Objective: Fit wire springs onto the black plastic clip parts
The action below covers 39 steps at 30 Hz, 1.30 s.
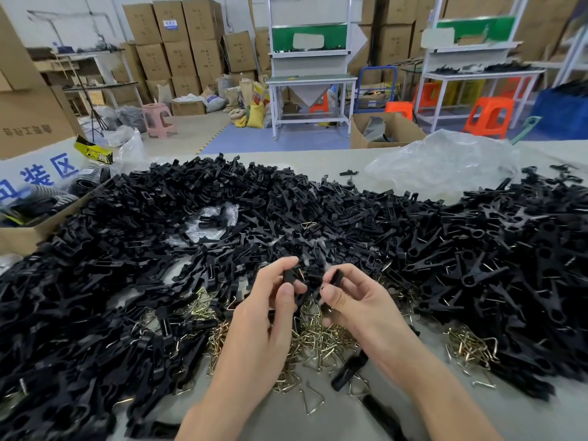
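My left hand pinches a black plastic clip part between thumb and fingers. Close to its right, my right hand pinches another black clip part. Both hands hover over a heap of brass-coloured wire springs on the table near me. A huge pile of loose black clip parts covers the table to the left and beyond. Whether a spring sits on either held part is hidden by my fingers.
Another mound of black clips lies at the right, with a small bunch of springs beside it. A crumpled clear plastic bag sits at the back right. An open cardboard box stands at the left edge.
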Motion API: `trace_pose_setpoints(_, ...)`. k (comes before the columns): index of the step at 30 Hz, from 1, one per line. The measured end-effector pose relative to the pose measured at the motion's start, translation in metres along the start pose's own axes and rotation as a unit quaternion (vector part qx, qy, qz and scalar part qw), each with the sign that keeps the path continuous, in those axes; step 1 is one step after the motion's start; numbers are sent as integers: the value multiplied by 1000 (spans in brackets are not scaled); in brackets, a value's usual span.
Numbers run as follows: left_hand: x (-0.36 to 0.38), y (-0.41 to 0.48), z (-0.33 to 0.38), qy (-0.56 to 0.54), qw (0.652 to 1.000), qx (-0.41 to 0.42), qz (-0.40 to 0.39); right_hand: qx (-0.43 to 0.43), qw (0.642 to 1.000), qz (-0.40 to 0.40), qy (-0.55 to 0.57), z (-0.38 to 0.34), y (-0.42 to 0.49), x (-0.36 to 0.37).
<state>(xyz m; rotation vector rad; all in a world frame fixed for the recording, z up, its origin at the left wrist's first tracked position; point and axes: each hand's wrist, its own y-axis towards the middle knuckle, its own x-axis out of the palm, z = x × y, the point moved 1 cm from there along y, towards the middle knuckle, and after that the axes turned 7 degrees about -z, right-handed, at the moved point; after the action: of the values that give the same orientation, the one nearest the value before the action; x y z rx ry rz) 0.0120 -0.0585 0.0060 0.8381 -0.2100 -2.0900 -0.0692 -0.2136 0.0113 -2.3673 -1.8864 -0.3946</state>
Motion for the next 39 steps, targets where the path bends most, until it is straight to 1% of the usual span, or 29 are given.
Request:
trace_pose_setpoints(2, 1, 1, 3, -37, 999, -6, -5, -3, 1000, -5, 28, 0, 0, 0)
trace_pose_setpoints(5, 1, 3, 7, -78, 997, -16, 2, -6, 1000, 13, 24, -1, -1, 2)
trace_pose_setpoints(8, 1, 4, 9, -101, 994, -29, -7, -13, 1000, 20, 11, -5, 0, 4)
trace_pose_setpoints(14, 0, 6, 11, -89, 994, -57, -13, -20, 999, 33, -20, -5, -1, 6)
trace_pose_setpoints(19, -2, 6, 14, -97, 993, -66, -5, -8, 1000, 12, -2, 0, 0, 5)
trace_pose_setpoints(23, -3, 6, 17, -87, 994, -67, -7, -2, 1000, 13, -2, 1, 1, 4)
trace_pose_setpoints(28, 1, 6, 17, -126, 989, -80, 2, -1, 1000, 25, -6, 0, 1, 6)
trace_pose_setpoints(34, 2, 6, 19, -211, 974, -84, -1, -4, 999, 31, -14, -2, 0, 6)
trace_pose_setpoints(39, 3, 6, 20, -211, 974, -82, -6, -2, 1000, 20, -19, -2, -1, 7)
